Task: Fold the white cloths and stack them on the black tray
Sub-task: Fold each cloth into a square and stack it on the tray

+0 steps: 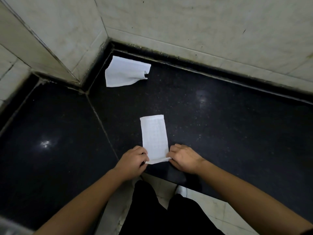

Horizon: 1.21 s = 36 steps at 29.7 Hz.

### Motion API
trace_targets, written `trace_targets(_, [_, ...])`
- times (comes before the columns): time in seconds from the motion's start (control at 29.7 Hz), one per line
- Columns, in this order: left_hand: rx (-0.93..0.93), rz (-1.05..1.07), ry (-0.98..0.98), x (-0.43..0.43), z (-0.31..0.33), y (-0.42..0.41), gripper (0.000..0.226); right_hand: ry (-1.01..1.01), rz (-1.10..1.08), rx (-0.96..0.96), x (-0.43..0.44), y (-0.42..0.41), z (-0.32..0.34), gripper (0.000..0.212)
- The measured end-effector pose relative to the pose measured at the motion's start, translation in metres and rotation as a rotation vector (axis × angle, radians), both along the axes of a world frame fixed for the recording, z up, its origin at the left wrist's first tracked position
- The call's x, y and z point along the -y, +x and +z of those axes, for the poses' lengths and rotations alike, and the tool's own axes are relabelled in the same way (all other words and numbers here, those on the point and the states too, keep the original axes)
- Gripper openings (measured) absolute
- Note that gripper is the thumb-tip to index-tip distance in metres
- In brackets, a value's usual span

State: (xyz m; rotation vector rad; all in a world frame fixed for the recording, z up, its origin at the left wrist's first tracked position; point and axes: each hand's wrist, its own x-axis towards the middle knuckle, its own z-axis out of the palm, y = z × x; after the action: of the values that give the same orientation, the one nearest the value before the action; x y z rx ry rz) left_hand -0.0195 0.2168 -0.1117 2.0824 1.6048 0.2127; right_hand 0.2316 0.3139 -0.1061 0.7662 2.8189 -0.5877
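Here we hold the folded cloth (155, 136), a narrow strip lying flat on the black counter (237, 124) with its long axis running away from us. Our left hand (133, 160) and right hand (184, 158) each pinch one near corner between thumb and fingertips, raising the near edge slightly, presumably so it can be carried over toward the far edge for the next fold. The second cloth (125, 72) lies rumpled well beyond the folded cloth, near the wall corner. No tray is visible.
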Motion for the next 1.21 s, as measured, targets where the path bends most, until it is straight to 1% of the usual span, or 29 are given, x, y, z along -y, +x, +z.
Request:
trace_targets(0.07, [-0.042,-0.009,-0.073,-0.006,0.006,-0.001,0.019,0.034,-0.013,-0.013,-0.006,-0.001,0.001,0.023])
trace_targets(0.17, [-0.114,-0.040,-0.246,-0.015,0.013,-0.002,0.022,-0.060,-0.005,0.089,-0.015,-0.003,0.003,0.032])
trace_targets(0.27, [-0.111,-0.041,-0.288,-0.023,0.016,-0.004,0.021,-0.097,0.019,0.155,-0.023,-0.007,0.005,0.039])
trace_targets(0.34, [-0.081,-0.029,-0.339,-0.031,0.017,-0.008,0.021,-0.151,-0.009,0.160,-0.031,-0.010,0.008,0.041])
trace_targets(0.37, [-0.042,-0.011,-0.375,-0.037,0.017,-0.012,0.020,-0.195,-0.045,0.144,-0.036,-0.012,0.011,0.038])
trace_targets(0.44, [0.136,0.060,-0.444,-0.053,0.019,-0.020,0.021,-0.312,-0.166,0.080,-0.051,-0.017,0.019,0.025])
trace_targets(0.5, [0.328,0.221,-0.460,-0.069,0.021,-0.027,0.028,-0.466,-0.365,0.027,-0.067,-0.024,0.023,0.018])
trace_targets(0.54, [0.382,0.329,-0.446,-0.076,0.021,-0.030,0.025,-0.535,-0.488,-0.016,-0.074,-0.028,0.024,0.016])
trace_targets(0.61, [0.458,0.549,-0.385,-0.092,0.019,-0.033,0.012,-0.641,-0.724,-0.165,-0.088,-0.038,0.019,0.015])
trace_targets(0.67, [0.572,0.769,-0.359,-0.104,0.017,-0.030,0.004,-0.685,-0.899,-0.290,-0.099,-0.047,0.011,0.014])
trace_targets(0.74, [0.664,0.965,-0.352,-0.114,0.010,-0.026,0.011,-0.692,-1.008,-0.319,-0.107,-0.057,0.002,0.015])
trace_targets(0.77, [0.669,1.028,-0.344,-0.119,0.005,-0.025,0.015,-0.693,-1.046,-0.316,-0.110,-0.061,-0.003,0.016])
trace_targets(0.87, [0.628,1.127,-0.318,-0.125,-0.009,-0.022,0.019,-0.656,-1.092,-0.281,-0.115,-0.073,-0.011,0.020])
trace_targets(0.98, [0.566,1.153,-0.286,-0.128,-0.016,-0.020,0.020,-0.615,-1.095,-0.233,-0.115,-0.079,-0.015,0.020])
trace_targets(1.08, [0.467,1.111,-0.267,-0.131,-0.018,-0.020,0.021,-0.566,-1.081,-0.190,-0.117,-0.082,-0.016,0.021])
trace_targets(1.14, [0.401,1.036,-0.229,-0.127,-0.015,-0.019,0.024,-0.533,-1.045,-0.164,-0.117,-0.084,-0.014,0.025])
trace_targets(1.18, [0.328,0.958,-0.171,-0.123,-0.015,-0.020,0.028,-0.482,-1.002,-0.144,-0.115,-0.083,-0.012,0.028])
trace_targets(1.21, [0.232,0.848,-0.075,-0.117,-0.015,-0.021,0.032,-0.363,-0.915,-0.132,-0.111,-0.080,-0.010,0.031])
